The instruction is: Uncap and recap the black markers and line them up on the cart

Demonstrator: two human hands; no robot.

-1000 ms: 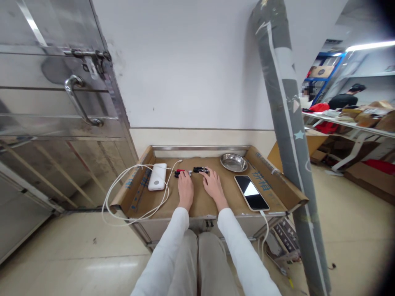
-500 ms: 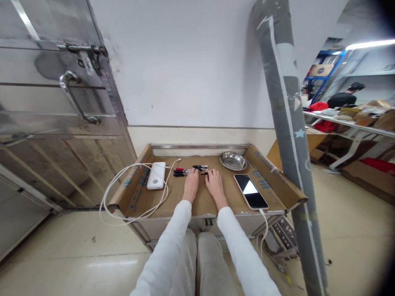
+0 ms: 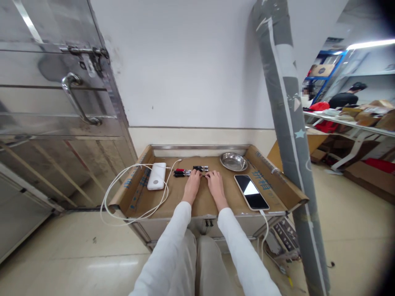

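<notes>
My left hand (image 3: 191, 186) and my right hand (image 3: 215, 186) rest low over the cardboard-covered top, fingertips drawn close together. Each has its fingers pinched around something small and thin in the gap between them; it is too small to name. Just beyond the left fingers lie dark pens (image 3: 201, 168) with clear and silvery ends, side by side. Left of that hand is another group of pens (image 3: 181, 173), black ones and one with a red part. A round metal dish (image 3: 233, 161) sits beyond my right hand.
At the left lies a white power bank (image 3: 156, 176) with a looped white cable (image 3: 106, 193). A phone (image 3: 251, 192) with a cable plugged in lies on the right. Raised cardboard sides (image 3: 274, 176) edge the top. A tall grey wrapped roll (image 3: 286, 102) leans beside it.
The fingertips of both hands have come closer together. A dark, thin piece that showed by my right fingertips no longer shows clearly. The pens, dish and phone stay put.
</notes>
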